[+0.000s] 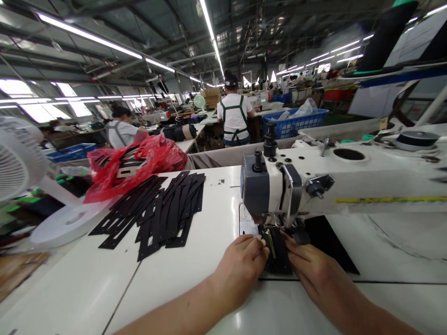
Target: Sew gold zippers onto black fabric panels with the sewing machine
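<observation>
A white sewing machine [349, 177] stands on the right of a white table. Under its needle area lies a black piece [279, 258] with a gold-toothed zipper [270, 244]. My left hand [240, 265] is closed at the left edge of that piece, fingers curled and gripping it. On the right edge, my right hand [312, 263] has its fingers pressed together against the piece, the tips partly hidden near the presser foot. Another flat black piece [326, 242] extends beneath the machine arm, behind my right hand.
Black slotted strips [167, 209] are heaped on the table's left, beside a red plastic bag [139, 160]. A white fan [70, 221] stands at far left. Beyond the table are a blue basket [296, 123] and two people.
</observation>
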`<state>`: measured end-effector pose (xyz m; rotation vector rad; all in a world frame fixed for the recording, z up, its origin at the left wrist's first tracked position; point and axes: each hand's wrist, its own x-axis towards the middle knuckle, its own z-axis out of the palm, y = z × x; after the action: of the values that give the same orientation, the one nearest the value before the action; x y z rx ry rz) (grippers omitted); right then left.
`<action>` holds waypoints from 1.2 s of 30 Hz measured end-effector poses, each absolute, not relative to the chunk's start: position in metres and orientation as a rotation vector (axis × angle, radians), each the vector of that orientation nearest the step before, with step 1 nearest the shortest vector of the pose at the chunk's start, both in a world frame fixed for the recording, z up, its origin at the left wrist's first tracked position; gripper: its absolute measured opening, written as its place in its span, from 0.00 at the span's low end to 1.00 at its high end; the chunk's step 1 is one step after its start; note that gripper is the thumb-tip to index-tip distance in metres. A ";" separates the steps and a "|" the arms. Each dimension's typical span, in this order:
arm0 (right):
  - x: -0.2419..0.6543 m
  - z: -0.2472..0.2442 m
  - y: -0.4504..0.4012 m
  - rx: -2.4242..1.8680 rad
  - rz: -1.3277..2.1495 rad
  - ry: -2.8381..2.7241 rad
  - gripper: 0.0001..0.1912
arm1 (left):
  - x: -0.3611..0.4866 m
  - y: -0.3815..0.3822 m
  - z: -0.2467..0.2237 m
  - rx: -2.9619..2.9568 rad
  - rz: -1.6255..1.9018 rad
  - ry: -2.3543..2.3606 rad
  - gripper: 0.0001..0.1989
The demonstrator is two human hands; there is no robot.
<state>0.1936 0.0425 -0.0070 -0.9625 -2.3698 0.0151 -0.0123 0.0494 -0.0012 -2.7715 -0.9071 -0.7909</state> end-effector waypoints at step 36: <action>0.195 -0.025 0.089 -1.040 0.116 -2.283 0.16 | -0.014 0.069 -0.006 -2.890 -0.784 -1.075 0.10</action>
<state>0.1947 0.0889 -0.0248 -1.0405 -2.2835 0.1161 -0.0137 0.0688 -0.0059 -2.8901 -1.0750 -0.7837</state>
